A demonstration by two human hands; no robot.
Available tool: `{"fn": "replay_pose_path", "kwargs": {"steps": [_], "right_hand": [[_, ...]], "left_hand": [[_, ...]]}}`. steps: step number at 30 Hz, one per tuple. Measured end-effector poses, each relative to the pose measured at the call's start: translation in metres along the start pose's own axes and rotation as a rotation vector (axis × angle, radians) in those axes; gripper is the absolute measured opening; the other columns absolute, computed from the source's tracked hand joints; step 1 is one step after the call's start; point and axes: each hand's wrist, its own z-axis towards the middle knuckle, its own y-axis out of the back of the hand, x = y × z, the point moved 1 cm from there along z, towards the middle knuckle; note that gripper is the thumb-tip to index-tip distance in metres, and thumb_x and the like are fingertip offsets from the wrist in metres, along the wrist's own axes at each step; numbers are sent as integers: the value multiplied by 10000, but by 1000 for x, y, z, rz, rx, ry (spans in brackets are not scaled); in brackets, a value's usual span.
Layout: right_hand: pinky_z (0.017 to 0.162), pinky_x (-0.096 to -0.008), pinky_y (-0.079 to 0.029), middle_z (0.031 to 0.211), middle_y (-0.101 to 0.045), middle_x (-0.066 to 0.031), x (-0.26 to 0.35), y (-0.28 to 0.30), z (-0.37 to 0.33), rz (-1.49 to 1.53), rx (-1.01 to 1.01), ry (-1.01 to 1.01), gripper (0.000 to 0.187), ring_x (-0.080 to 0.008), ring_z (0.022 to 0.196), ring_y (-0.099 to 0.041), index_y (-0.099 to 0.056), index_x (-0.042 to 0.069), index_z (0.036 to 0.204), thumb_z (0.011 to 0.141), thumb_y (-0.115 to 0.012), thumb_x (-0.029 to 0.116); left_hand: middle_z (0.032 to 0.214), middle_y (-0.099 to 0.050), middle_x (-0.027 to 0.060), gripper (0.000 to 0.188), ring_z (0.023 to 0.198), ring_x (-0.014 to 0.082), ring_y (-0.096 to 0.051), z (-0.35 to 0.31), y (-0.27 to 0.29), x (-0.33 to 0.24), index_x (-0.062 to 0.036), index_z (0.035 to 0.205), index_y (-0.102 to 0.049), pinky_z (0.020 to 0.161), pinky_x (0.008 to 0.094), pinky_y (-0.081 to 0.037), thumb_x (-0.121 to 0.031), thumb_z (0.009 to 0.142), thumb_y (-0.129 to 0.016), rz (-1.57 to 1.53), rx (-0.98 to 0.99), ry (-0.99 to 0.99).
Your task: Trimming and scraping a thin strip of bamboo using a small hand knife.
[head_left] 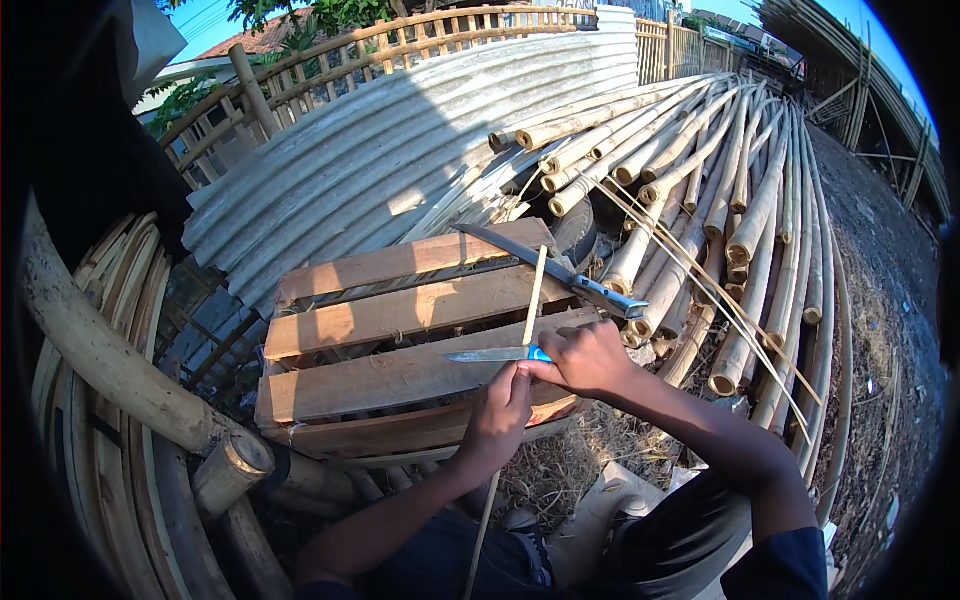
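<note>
My right hand (pixel 585 360) is closed round the blue handle of a small knife (pixel 490 355), whose blade points left across the strip. A thin bamboo strip (pixel 535 290) runs from above the hands down past my lap. My left hand (pixel 497 418) grips this strip just below the blade, its thumb close to the right hand's fingers. Beyond the hands, a machete (pixel 512 246) with a blue and black handle lies across a slatted wooden crate (pixel 375 320), its handle end toward the bamboo pile.
Long bamboo poles (pixel 700 180) fill the right side, with loose thin strips (pixel 690 262) over them. A thick bamboo pole (pixel 110 360) and split lengths (pixel 135 500) stand at the left. Corrugated sheets (pixel 400 150) lean behind, before a bamboo fence (pixel 400 45).
</note>
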Motion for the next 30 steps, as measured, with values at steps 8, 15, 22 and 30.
{"fn": "replay_pose_path", "kwargs": {"steps": [8,15,22,30], "right_hand": [[404,-383,-400,450,-500,-101,-53,-1,0,-47,96,-312,521,-288,419,-532,-572,96,661,890,-425,541],[486,-440,-422,518,-524,-161,-158,33,-18,-286,-38,-752,541,-342,495,-547,-583,32,700,911,-413,500],[494,-366,-312,498,-390,-104,-88,63,-2,559,41,-818,520,-184,470,-380,-551,-47,763,900,-473,448],[498,-385,-364,470,-414,-143,-32,41,-17,710,297,-438,571,-266,452,-447,-553,-39,698,900,-458,487]], "left_hand": [[574,-278,-45,268,419,41,-252,5,14,-36,-99,777,-352,363,211,-200,-271,983,-354,-885,384,1100],[581,-262,-48,261,424,43,-244,-8,20,-74,-108,809,-355,366,208,-192,-296,988,-341,-946,481,905],[560,-215,-67,313,437,27,-170,3,14,-27,-149,785,-361,380,185,-154,-404,966,-373,-1469,434,1250],[555,-197,-62,379,433,49,-154,2,18,-29,-168,738,-336,387,213,-133,-478,955,-352,-1689,560,1235]]}}
